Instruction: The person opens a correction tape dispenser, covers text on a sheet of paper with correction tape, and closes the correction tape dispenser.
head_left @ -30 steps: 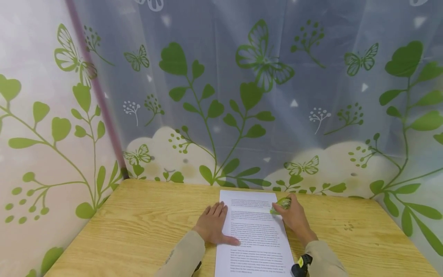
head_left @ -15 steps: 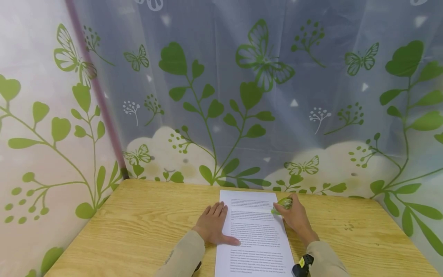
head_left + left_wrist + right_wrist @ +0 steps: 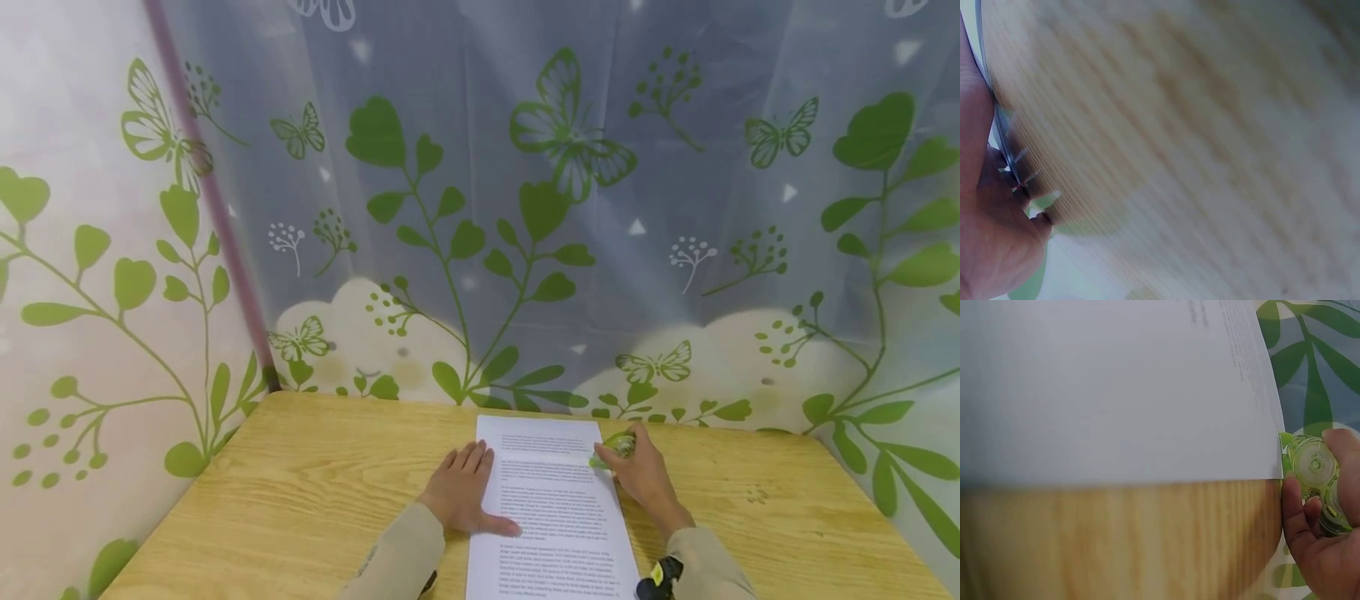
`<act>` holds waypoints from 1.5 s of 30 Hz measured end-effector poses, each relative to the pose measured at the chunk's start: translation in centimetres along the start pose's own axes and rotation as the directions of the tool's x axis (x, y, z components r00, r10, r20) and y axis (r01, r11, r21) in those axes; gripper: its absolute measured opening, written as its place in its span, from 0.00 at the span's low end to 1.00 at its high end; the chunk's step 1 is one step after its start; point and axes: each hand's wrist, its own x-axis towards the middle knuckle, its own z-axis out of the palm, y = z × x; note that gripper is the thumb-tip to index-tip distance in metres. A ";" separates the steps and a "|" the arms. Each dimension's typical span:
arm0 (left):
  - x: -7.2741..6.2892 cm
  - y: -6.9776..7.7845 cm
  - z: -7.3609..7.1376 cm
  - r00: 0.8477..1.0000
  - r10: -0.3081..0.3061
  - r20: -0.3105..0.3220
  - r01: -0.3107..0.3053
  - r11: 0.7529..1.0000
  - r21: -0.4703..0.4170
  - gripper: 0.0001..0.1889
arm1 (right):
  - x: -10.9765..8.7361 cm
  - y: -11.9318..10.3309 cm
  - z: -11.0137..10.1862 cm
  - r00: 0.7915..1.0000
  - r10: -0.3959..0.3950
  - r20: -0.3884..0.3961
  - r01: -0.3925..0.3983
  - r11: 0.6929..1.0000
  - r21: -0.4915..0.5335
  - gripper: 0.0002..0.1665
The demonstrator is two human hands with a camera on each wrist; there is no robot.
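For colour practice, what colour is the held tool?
The tool is translucent green, clearest in right wrist view.

The paper (image 3: 557, 510) lies on the table (image 3: 322, 487), left hand (image 3: 461, 495) at its nine o'clock. The tape dispenser (image 3: 1314, 464), in the right hand (image 3: 647, 473), is at two.

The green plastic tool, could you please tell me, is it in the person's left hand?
No, the right hand grips the green plastic tool, while the left hand lies partly on the paper.

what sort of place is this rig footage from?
Probably a small indoor desk area screened off for recording: a wood-grain table, butterfly-and-leaf curtains behind and beside it, and printed paper laid out on top.
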 end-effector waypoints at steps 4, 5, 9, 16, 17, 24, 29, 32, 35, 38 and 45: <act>-0.1 0.0 0.0 1.000 0.001 0.002 -0.001 1.000 0.004 0.63 | -0.1 0.1 0.0 1.000 0.002 -0.003 -0.002 1.000 0.005 0.36; -0.1 0.0 0.0 1.000 0.000 0.004 0.000 1.000 0.004 0.63 | -0.1 0.2 0.0 1.000 0.007 -0.006 -0.007 1.000 0.020 0.38; -0.2 0.1 0.0 1.000 0.000 0.008 0.000 1.000 -0.002 0.63 | 0.1 1.4 -0.3 0.994 0.101 -0.039 -0.088 0.965 0.247 0.47; -0.1 0.0 0.1 1.000 0.003 -0.009 -0.003 1.000 0.009 0.63 | -0.1 1.4 -1.2 0.959 0.283 -0.013 -0.194 0.689 0.698 0.34; 0.0 -0.1 0.1 1.000 0.003 -0.011 -0.003 1.000 0.012 0.63 | -0.2 1.1 -1.1 0.959 0.285 0.002 -0.200 0.667 0.717 0.33; -0.2 -0.2 0.0 1.000 0.006 0.007 -0.006 1.000 -0.002 0.63 | -0.9 -2.3 2.2 0.964 0.262 0.050 -0.212 0.637 0.741 0.49; -0.1 0.0 0.0 1.000 0.001 -0.001 -0.001 1.000 -0.027 0.64 | -0.9 -4.7 6.0 0.981 0.192 -0.015 -0.135 0.741 0.657 0.46; 0.1 0.1 0.3 1.000 0.000 0.004 0.000 1.000 -0.015 0.64 | -0.7 -5.6 8.3 0.984 0.161 -0.077 -0.080 0.781 0.619 0.41; 0.3 0.2 0.5 1.000 -0.001 0.008 0.001 1.000 0.004 0.64 | -0.7 -6.2 10.0 0.980 0.155 -0.123 -0.064 0.834 0.547 0.42; 0.4 0.3 0.4 1.000 -0.005 0.015 0.005 1.000 0.009 0.64 | -0.8 -6.4 11.2 0.983 0.138 -0.122 -0.069 0.892 0.447 0.42; 0.0 0.1 0.0 0.999 -0.022 0.028 0.022 1.000 0.011 0.63 | -0.9 -6.5 12.3 0.991 0.057 -0.123 -0.011 0.937 0.349 0.40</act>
